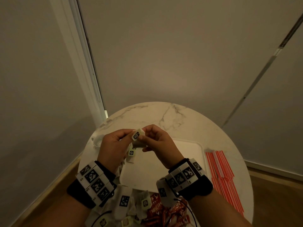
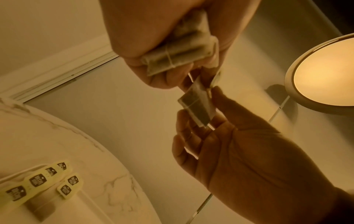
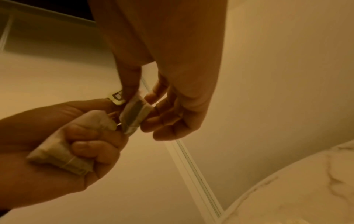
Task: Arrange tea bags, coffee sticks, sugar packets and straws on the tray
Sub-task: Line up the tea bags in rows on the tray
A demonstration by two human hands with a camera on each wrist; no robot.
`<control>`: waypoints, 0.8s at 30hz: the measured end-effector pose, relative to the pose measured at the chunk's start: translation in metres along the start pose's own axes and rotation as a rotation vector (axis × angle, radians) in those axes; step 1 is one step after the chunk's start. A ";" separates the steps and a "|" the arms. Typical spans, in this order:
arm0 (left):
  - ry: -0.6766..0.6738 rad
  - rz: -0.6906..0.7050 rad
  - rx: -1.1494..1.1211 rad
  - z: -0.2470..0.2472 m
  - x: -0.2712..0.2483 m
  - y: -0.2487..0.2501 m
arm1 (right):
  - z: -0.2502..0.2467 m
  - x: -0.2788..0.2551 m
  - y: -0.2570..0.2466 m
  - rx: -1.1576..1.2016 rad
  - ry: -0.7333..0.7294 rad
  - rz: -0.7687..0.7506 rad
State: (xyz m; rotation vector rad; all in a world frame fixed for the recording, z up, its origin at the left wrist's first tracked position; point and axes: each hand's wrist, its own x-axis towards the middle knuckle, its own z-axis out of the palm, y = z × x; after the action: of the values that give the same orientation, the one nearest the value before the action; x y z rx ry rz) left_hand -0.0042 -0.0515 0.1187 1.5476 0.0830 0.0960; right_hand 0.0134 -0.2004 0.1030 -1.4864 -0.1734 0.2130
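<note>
Both hands are raised above the white tray (image 1: 188, 149). My left hand (image 1: 113, 145) grips a bundle of tea bags (image 2: 184, 51) in its fist, and their tags (image 1: 131, 153) dangle below it. My right hand (image 1: 157, 141) pinches a single tea bag (image 2: 197, 107) by its top, right against the left fingertips. That bag's tag (image 1: 137, 135) shows between the two hands. Several more tea bags (image 2: 38, 181) lie in a row below. Red-striped straws (image 1: 224, 174) lie to the right of the tray. Red coffee sticks (image 1: 157, 208) and loose tea bags (image 1: 145, 202) are piled at the near edge.
Everything stands on a round marble table (image 1: 164, 115) in a corner between walls. Something clear (image 1: 98, 140) sits at the table's left edge. A round ceiling lamp (image 2: 325, 72) glows in the left wrist view. Wooden floor surrounds the table.
</note>
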 end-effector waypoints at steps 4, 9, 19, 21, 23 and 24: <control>-0.033 -0.015 -0.017 0.001 -0.002 0.002 | -0.005 0.003 -0.003 -0.104 0.029 -0.033; -0.046 0.061 0.064 -0.003 0.002 0.005 | -0.012 0.006 -0.007 -0.054 0.056 -0.029; -0.023 -0.004 0.034 0.001 0.009 0.005 | -0.006 0.010 -0.005 0.037 0.126 -0.142; -0.022 0.006 0.065 -0.001 0.012 -0.001 | -0.005 0.010 -0.002 0.026 0.131 -0.144; -0.033 0.013 0.092 -0.003 0.015 -0.005 | -0.005 0.010 0.001 0.026 0.119 -0.126; -0.041 0.018 0.113 -0.004 0.016 -0.006 | -0.005 0.010 0.001 0.040 0.111 -0.110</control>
State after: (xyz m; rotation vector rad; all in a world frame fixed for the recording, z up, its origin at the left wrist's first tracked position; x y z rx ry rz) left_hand 0.0110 -0.0458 0.1125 1.6628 0.0421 0.0748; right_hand 0.0241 -0.2031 0.1014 -1.4401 -0.1605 0.0447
